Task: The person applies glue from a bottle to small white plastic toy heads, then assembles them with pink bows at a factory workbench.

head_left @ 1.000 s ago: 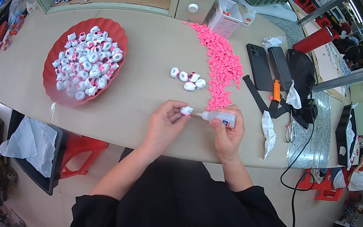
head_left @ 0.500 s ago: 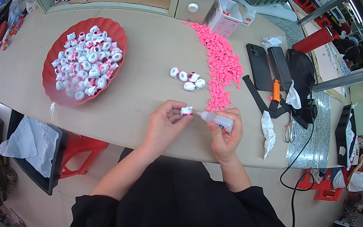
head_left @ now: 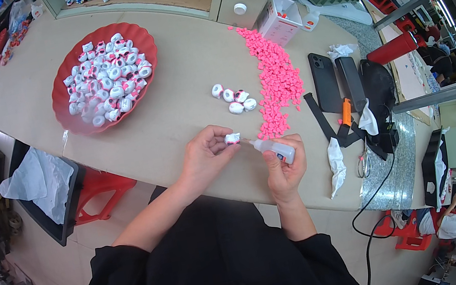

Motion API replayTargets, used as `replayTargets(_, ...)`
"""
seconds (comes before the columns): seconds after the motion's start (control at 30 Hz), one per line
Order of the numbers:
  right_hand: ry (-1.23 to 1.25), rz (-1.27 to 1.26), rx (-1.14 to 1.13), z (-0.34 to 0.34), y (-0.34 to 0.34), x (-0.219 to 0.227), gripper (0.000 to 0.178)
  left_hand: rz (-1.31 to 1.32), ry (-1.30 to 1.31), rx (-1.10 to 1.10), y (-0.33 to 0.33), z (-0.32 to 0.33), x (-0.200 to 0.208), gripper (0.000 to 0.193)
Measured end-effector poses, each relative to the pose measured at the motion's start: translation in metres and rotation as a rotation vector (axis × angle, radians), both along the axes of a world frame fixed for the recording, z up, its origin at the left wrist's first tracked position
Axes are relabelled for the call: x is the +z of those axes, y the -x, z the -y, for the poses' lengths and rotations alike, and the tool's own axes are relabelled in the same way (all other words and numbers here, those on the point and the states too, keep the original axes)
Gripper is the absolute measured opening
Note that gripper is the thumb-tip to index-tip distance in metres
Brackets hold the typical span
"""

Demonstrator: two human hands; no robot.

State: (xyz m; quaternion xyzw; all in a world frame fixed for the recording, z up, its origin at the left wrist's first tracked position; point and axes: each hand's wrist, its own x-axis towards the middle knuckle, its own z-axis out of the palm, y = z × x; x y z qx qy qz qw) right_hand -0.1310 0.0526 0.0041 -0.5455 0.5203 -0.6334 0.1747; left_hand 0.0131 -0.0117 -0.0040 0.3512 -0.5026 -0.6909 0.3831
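Pinched in the fingers of my left hand is a small white figurine head with pink and dark markings. My right hand is closed around a translucent glue bottle, its thin nozzle pointing left at the figurine head. Whether the tip touches the head is too small to tell. Just beyond my hands, several similar white heads lie in a small cluster. A long heap of small pink pieces spreads to their right. At the far left, a red scalloped bowl is piled with more white heads.
A white box stands behind the pink heap. On the right lie a black phone, an orange-handled tool, crumpled tissue and a black cable. A cabinet with pieces inside stands at the back. Another person sits far right.
My hands hold nearly the same pose, with the glue bottle's nozzle still toward the figurine head. The whole view has shifted very slightly. At far right, the seated person's arm has moved a little.
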Motion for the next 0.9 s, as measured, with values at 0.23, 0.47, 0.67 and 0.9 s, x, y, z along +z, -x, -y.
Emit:
replayTargets(0.23, -0.057, 0.123, 0.038, -0.001, -0.001, 0.003, 0.022, -0.018, 0.031, -0.002, 0.0, 0.0, -0.002, 0.022)
replayTargets(0.47, -0.035, 0.201, 0.01, 0.0, 0.002, 0.002, 0.022, -0.029, 0.021, -0.012, 0.001, 0.0, -0.003, 0.022)
replayTargets(0.67, -0.148, 0.808, 0.001, -0.004, 0.032, 0.025, 0.035, -0.016, 0.023, -0.023, 0.0, 0.0, 0.0, 0.022)
replayTargets(0.9, -0.414, 0.339, -0.017, -0.013, 0.055, 0.024, 0.031, 0.02, 0.003, -0.022, -0.002, 0.001, 0.003, 0.023)
